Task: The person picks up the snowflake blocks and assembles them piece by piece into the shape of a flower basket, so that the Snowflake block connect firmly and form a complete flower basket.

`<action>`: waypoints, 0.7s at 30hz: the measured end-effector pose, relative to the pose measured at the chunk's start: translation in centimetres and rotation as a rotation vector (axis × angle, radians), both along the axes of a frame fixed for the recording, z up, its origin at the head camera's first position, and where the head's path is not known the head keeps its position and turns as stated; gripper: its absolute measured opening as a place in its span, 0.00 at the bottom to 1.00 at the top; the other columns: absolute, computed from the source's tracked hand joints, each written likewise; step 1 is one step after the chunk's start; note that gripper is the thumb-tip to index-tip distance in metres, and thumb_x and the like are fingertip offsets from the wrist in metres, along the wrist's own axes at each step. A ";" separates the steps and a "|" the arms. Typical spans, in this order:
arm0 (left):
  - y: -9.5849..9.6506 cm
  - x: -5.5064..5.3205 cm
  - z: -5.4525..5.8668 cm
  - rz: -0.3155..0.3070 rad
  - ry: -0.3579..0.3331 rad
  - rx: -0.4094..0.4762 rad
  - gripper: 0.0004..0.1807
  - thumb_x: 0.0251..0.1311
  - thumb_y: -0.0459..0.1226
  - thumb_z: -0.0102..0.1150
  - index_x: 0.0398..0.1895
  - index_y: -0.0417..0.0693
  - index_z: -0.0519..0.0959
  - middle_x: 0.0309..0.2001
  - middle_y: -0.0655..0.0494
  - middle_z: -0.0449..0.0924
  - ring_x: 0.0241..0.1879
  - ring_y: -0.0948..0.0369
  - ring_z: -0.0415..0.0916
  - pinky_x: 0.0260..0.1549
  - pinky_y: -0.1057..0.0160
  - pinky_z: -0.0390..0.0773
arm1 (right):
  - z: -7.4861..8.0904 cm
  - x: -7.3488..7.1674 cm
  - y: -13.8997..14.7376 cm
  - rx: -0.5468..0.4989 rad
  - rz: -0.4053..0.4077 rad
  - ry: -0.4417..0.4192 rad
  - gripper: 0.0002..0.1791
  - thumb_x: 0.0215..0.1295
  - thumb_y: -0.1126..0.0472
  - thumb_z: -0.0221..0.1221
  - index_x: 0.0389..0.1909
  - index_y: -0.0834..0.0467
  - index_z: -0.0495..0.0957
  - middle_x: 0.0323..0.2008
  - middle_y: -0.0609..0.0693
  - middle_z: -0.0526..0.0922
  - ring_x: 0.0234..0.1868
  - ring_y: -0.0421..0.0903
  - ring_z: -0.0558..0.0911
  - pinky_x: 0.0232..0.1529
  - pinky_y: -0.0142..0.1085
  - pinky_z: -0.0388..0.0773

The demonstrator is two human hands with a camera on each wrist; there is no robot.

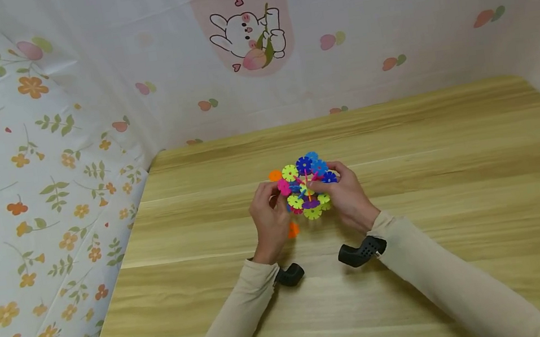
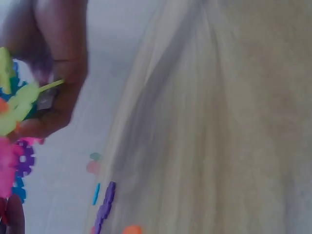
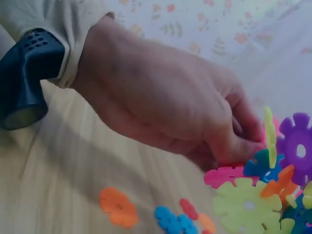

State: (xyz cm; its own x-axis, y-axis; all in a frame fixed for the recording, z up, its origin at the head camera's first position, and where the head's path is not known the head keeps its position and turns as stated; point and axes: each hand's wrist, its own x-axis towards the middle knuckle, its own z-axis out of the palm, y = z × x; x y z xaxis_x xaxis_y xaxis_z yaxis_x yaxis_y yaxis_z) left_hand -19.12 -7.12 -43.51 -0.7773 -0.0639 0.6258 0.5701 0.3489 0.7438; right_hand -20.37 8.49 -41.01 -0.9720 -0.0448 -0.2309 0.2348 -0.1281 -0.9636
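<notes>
Both hands hold a cluster of interlocked plastic snowflake discs (image 1: 312, 213) in yellow, blue, pink, purple and orange, over the middle of the table. My left hand (image 1: 269, 217) grips its left side, thumb and fingers bent at the pink and blue discs; the right wrist view shows this left hand (image 3: 170, 97) from the side. On the right side, my right hand (image 1: 350, 195) has its thumb across the front and its fingers behind the blue discs. In the left wrist view the right hand (image 2: 61, 63) bends around a yellow disc (image 2: 24, 101).
On the wood-grain table (image 1: 430, 181) a loose orange disc (image 3: 118, 207) lies near several small blue and red discs (image 3: 175, 222). A purple disc (image 2: 105, 207) shows edge-on in the left wrist view. Patterned cloth (image 1: 156, 47) hangs behind and at the left.
</notes>
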 end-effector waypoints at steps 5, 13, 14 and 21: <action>-0.3 -0.6 -0.9 0.014 0.019 -0.058 0.08 0.59 0.21 0.52 0.37 0.37 0.77 0.34 0.48 0.73 0.36 0.57 0.76 0.34 0.62 0.80 | 0.8 0.1 0.2 -0.023 -0.004 -0.009 0.35 0.59 0.63 0.62 0.64 0.60 0.55 0.52 0.58 0.70 0.47 0.50 0.76 0.43 0.34 0.77; -0.6 -0.7 -0.1 0.000 0.202 -0.162 0.05 0.62 0.26 0.52 0.39 0.37 0.76 0.37 0.48 0.71 0.35 0.59 0.74 0.38 0.67 0.77 | 2.0 0.8 0.4 -0.009 -0.006 0.046 0.36 0.59 0.64 0.63 0.64 0.58 0.55 0.50 0.60 0.73 0.46 0.51 0.78 0.42 0.38 0.79; -0.7 -0.7 0.0 0.001 0.215 -0.162 0.05 0.62 0.27 0.52 0.39 0.37 0.76 0.37 0.48 0.71 0.35 0.59 0.74 0.37 0.67 0.77 | 2.1 0.8 0.4 -0.005 -0.007 0.057 0.35 0.58 0.64 0.63 0.63 0.58 0.55 0.49 0.60 0.74 0.45 0.51 0.78 0.42 0.38 0.78; -0.7 -0.7 0.5 -0.033 0.227 -0.141 0.04 0.60 0.27 0.55 0.37 0.35 0.77 0.34 0.48 0.71 0.32 0.59 0.74 0.35 0.68 0.78 | 1.8 0.9 -0.1 -0.026 -0.016 0.090 0.33 0.58 0.66 0.62 0.62 0.60 0.57 0.48 0.61 0.75 0.42 0.50 0.80 0.41 0.39 0.79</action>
State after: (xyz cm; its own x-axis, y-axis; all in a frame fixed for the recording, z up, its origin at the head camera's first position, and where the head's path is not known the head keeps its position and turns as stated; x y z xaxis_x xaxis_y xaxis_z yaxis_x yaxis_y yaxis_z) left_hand -19.78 -7.79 -43.06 -0.6164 0.0595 0.7852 0.7297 0.4181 0.5411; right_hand -19.49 8.43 -39.18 -0.9894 -0.0342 -0.1414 0.1451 -0.1564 -0.9770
